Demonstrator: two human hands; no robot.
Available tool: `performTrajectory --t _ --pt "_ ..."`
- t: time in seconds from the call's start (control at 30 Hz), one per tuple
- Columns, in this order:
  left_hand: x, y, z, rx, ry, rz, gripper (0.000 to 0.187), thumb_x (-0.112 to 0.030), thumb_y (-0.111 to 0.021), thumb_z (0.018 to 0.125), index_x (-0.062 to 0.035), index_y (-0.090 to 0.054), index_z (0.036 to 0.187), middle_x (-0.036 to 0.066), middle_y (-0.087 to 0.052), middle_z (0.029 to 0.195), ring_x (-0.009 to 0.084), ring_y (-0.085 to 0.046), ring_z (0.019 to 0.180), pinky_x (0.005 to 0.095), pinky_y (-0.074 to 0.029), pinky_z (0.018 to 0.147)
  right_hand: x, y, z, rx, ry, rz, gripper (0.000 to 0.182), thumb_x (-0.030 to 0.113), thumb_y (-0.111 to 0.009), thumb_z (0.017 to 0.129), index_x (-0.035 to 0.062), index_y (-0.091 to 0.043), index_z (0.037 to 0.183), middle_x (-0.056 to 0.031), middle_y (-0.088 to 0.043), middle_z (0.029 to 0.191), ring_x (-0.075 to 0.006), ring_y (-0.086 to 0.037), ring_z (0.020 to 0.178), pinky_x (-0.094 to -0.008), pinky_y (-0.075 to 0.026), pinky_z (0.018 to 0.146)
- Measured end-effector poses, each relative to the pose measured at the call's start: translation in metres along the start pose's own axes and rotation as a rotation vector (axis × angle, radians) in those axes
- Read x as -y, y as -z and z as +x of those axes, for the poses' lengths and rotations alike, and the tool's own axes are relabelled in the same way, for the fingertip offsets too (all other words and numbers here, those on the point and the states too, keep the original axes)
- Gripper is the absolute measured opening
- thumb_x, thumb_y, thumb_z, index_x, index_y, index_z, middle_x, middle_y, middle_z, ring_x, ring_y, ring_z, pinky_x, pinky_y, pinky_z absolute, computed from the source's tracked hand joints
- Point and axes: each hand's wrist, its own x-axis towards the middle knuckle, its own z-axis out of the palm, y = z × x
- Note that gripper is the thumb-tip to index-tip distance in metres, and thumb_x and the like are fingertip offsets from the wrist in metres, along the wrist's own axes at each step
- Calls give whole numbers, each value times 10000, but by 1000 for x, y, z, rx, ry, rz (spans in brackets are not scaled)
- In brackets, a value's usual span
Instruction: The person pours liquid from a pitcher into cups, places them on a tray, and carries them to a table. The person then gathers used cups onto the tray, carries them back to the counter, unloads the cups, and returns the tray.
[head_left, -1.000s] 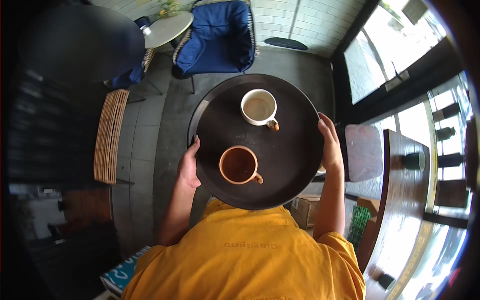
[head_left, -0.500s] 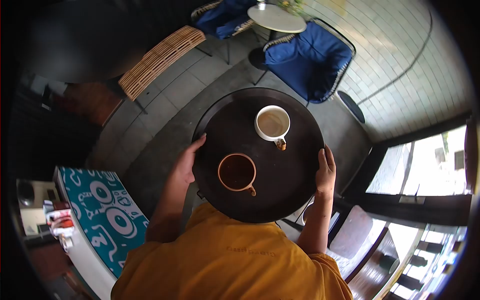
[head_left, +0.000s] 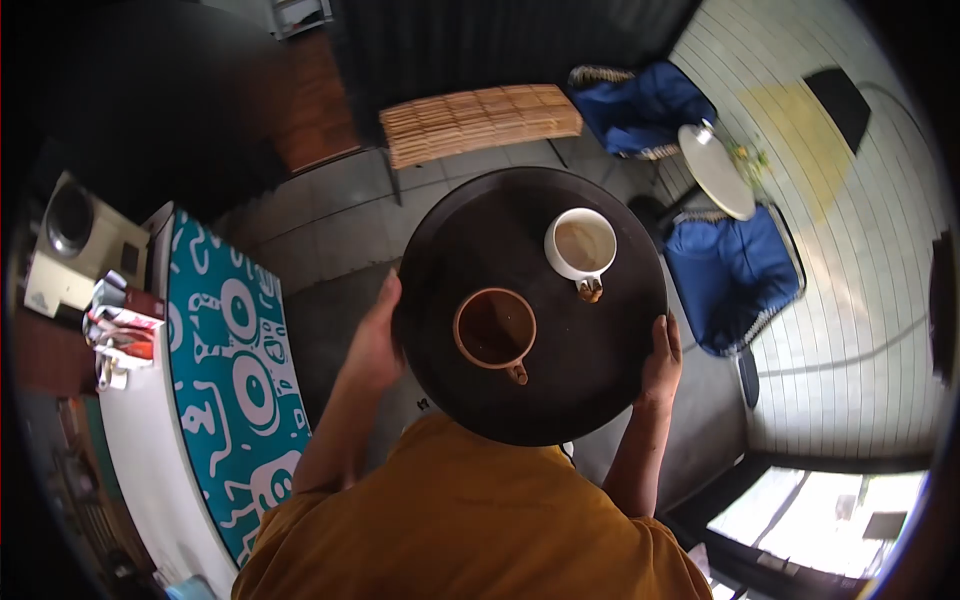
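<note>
A round dark tray (head_left: 560, 370) is held in front of my body, one hand at each side. My left hand (head_left: 377, 335) grips its left rim, and my right hand (head_left: 662, 365) grips its right rim; the fingers beneath are partly hidden. On the tray stand two cups, both upright. The brown cup (head_left: 495, 328) sits left of the middle with dark contents. Farther right and back is the white cup (head_left: 581, 245), with a pale brown residue or drink inside and a brown-tipped handle.
A wicker bench (head_left: 480, 125) stands ahead. Two blue chairs (head_left: 735, 270) flank a small round table (head_left: 716, 172) at the right, beside a pale wall. On the left is a counter with a teal patterned front (head_left: 235, 370), with a beige machine (head_left: 85, 245) near it.
The view has turned left, so the bench, chairs and round table now appear farther right. Both hands still hold the tray, and the cups keep their places on it.
</note>
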Motion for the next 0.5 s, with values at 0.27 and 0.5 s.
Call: performTrajectory --t 0.27,0.5 --pt "-45 71 -4 -391 -403 -148 503 -426 -433 1045 -143 -368 1456 42 -481 1406 205 -467 1312 372 -397 1096 -29 -168 41 311 -83 24 442 239 -508 1038 -32 -473 1385 -98 -600 1280 -174 -580 1143 -293 -475 962" --pt "-107 115 17 -849 -449 -41 570 -367 -471 1039 -127 -284 1521 91 -439 1455 222 -454 1325 384 -406 1087 -61 -313 72 540 -92 -93 394 241 -493 1048 -19 -517 1343 -71 -610 1242 -153 -559 1130 -277 -451 964"
